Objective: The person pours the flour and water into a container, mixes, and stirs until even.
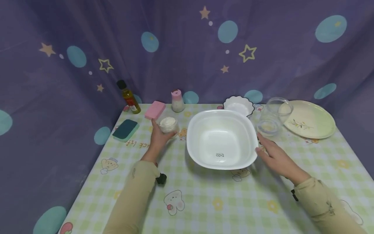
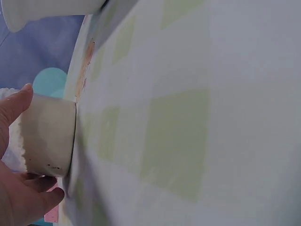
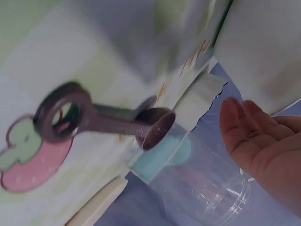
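Now L hand [image 1: 159, 138] round cup [image 1: 168, 124], table-edge-side.

The right wrist view blurs the measuring spoon [image 3: 103, 120]; the clear jar [image 3: 207, 188] is cut off.

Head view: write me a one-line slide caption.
Left hand grips a small cup of white paste while the right hand rests open beside a large white basin on a checked tablecloth.

Soft, even indoor light; wide-angle edge distortion; blurred, out-of-focus wrist views.
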Tool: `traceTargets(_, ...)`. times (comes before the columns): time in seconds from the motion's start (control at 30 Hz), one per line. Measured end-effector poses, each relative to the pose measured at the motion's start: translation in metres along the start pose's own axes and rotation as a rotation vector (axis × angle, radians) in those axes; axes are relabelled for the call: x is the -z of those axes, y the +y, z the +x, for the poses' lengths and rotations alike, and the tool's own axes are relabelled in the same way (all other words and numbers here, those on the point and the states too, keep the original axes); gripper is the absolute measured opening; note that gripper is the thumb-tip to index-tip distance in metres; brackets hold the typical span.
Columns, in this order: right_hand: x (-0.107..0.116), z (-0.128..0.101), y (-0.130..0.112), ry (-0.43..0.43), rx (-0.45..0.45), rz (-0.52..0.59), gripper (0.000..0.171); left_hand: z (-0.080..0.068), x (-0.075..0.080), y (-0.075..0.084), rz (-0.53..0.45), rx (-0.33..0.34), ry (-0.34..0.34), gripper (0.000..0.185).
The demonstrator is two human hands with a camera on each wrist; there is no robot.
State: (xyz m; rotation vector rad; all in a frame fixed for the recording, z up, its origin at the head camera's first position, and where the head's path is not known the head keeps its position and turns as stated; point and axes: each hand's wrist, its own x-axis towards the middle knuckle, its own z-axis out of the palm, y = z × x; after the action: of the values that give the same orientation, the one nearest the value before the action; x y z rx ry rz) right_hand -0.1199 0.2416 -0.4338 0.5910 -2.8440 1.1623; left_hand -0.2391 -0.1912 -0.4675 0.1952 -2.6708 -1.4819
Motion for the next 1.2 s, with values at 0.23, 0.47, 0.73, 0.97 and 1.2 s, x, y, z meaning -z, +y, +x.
traceTargets(0.23, -0.005, 0.004, -0.002, 0.019, 0.028, 0.055, 0.059, 0.007, -0.005, -0.003, -0.01, 0.044, 0.027, 0.121)
traceTargets(0.47, -0.005, 0.006, -0.003, -0.02, -0.036, 0.22, 0.06, 0.011, -0.005, -0.006, 0.092, 0.01, 0.077, 0.101)
traceTargets(0.73, -0.007, 0.01, -0.001, -0.076, -0.146, 0.412, 0.062, 0.009, -0.001, -0.004, 0.131, -0.005, 0.095, 0.1)
traceTargets(0.97, -0.007, 0.009, -0.003, -0.072, -0.143, 0.444, 0.062, 0.0, 0.015, 0.009, 0.161, -0.104, 0.115, 0.095)
traceTargets(1.2, -0.005, 0.008, -0.003, -0.064, -0.146, 0.46, 0.062, -0.008, 0.029, 0.033, 0.237, -0.249, 0.084, 0.093)
